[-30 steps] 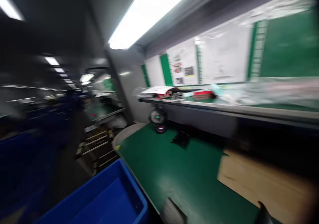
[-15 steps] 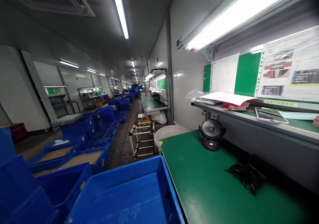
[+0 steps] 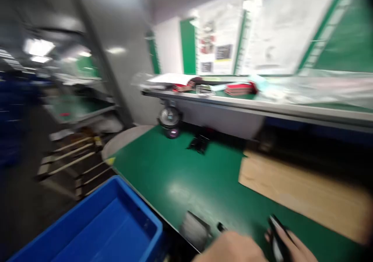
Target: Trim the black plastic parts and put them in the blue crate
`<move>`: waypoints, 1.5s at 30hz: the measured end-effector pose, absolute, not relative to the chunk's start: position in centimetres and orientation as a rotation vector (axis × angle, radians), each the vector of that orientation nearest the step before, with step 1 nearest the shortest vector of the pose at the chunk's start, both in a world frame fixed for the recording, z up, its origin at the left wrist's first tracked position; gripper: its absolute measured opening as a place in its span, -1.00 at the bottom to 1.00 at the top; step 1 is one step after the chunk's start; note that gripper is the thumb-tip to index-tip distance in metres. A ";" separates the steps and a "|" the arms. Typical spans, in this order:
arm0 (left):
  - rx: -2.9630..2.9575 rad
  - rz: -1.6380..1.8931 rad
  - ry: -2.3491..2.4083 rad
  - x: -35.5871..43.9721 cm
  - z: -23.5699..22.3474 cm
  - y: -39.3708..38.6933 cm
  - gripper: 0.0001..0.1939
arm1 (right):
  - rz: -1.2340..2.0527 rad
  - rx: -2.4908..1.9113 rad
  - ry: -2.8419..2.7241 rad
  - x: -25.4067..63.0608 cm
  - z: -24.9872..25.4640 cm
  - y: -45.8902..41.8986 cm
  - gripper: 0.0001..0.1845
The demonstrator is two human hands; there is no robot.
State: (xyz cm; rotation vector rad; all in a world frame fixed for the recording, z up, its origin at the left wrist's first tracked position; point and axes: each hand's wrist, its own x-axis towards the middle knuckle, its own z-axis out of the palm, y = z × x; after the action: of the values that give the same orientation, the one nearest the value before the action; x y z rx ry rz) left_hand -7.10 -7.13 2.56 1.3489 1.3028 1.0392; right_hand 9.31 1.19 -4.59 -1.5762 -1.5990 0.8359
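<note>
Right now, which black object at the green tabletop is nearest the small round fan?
The irregular black object on the green tabletop, right of the round fan; the long black object is in the right hand, the black piece by the left hand.

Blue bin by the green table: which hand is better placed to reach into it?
Probably the left hand: it is nearer the blue bin, which sits beside the green table. The right hand is farther and holds a black object. Blur hides whether the left holds anything.
</note>
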 end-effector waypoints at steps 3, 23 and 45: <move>1.298 0.966 1.170 -6.8 0.3 -5.0 -0.66 | 0.628 -2.033 -1.471 13.7 -6.6 2.0 -0.77; 1.168 1.116 1.339 -7.1 -0.4 -2.9 -0.69 | 1.953 -0.922 -1.283 11.4 -2.1 -4.6 -0.69; 1.024 0.889 1.314 -11.2 1.3 -8.5 -0.67 | 0.996 -1.179 -1.662 8.6 -0.6 -2.5 -0.86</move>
State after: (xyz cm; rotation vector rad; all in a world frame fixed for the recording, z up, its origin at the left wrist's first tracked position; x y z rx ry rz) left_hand -11.23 -8.48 1.35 1.0241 1.3142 0.8893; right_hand 8.61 -2.54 -0.60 -1.1793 -1.6622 0.9955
